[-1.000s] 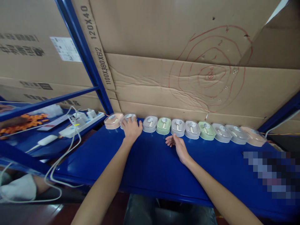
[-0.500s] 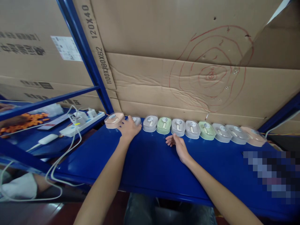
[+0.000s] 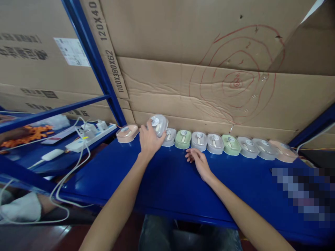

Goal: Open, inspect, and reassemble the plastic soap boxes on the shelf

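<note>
My left hand (image 3: 150,140) grips a grey rounded plastic box (image 3: 160,126) with a clear lid and a round sticker, lifted off the blue table and tilted. A pink box (image 3: 127,134) sits to the left of that hand. Just right of the lifted box, a grey box (image 3: 170,138) is partly hidden. Beside it are a green box (image 3: 183,139) and another grey box (image 3: 199,141). My right hand (image 3: 198,160) hovers in front of these, fingers loosely bent and apart, holding nothing.
More boxes, including a green one (image 3: 231,145) and a pink one (image 3: 283,152), continue the row along the cardboard wall (image 3: 162,87). A blue post (image 3: 91,59) and white cables (image 3: 85,157) lie left, near a power strip (image 3: 91,137). Another person's sleeve (image 3: 23,208) shows low left.
My left hand has lifted the grey box from its place beside the pink box and moved it up and to the right. My right hand has barely moved.
</note>
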`<state>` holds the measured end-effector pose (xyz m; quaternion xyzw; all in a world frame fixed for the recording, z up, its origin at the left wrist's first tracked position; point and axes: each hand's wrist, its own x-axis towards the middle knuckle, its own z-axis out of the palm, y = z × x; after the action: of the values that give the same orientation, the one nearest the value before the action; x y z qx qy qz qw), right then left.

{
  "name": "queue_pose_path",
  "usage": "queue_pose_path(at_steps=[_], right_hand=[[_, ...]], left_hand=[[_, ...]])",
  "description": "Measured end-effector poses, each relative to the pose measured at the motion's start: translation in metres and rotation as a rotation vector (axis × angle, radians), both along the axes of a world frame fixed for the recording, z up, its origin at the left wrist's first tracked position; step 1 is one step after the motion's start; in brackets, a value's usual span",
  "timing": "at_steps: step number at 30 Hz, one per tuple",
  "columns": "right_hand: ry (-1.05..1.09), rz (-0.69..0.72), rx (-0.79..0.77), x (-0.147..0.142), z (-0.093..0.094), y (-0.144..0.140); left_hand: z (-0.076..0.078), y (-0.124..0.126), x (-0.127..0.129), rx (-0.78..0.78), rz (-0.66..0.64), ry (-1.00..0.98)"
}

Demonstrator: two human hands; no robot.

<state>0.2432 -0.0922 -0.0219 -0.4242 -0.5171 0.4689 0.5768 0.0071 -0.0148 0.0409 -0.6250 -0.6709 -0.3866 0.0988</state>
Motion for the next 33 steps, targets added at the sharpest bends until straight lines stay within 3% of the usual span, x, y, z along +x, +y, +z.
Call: queue_pose_path(at_steps=[3,7,11,15,18,21,24,26,28,33], right_hand=[[0.038,-0.026,0.002,0.0,-0.001,0.003],[0.079,-0.055,0.018,0.002,0.002,0.006],[0.111,-0.089,0.06,0.004,0.009,0.002],[0.169,-0.137,0.062,0.009,0.014,0.002],[0.18,-0.152,0.064,0.017,0.016,0.005],[0.161,-0.105,0.065,0.021,0.015,0.005],[0.141,0.041,0.036,0.018,0.013,0.003],[0.079,0.111,0.029,0.014,0.011,0.001],[-0.054,0.093,0.065,0.011,0.009,0.0],[-0.453,-0.086,0.287,0.017,0.008,0.0]], left_hand=[[-0.002,-0.016,0.025,0.082,-0.285,-0.027],[-0.01,-0.04,0.059,0.112,-0.569,0.027],[-0.018,-0.056,0.077,0.078,-0.718,0.068],[-0.022,-0.062,0.078,-0.006,-0.809,-0.029],[-0.023,-0.055,0.075,-0.042,-0.889,-0.267],[-0.027,-0.041,0.075,-0.131,-0.87,-0.742],[-0.034,-0.029,0.074,-0.374,-0.938,-1.234],[-0.038,-0.027,0.072,-0.548,-1.002,-1.447],[-0.04,-0.028,0.069,-0.658,-1.005,-1.573],[-0.037,-0.029,0.063,-0.752,-0.986,-1.701]])
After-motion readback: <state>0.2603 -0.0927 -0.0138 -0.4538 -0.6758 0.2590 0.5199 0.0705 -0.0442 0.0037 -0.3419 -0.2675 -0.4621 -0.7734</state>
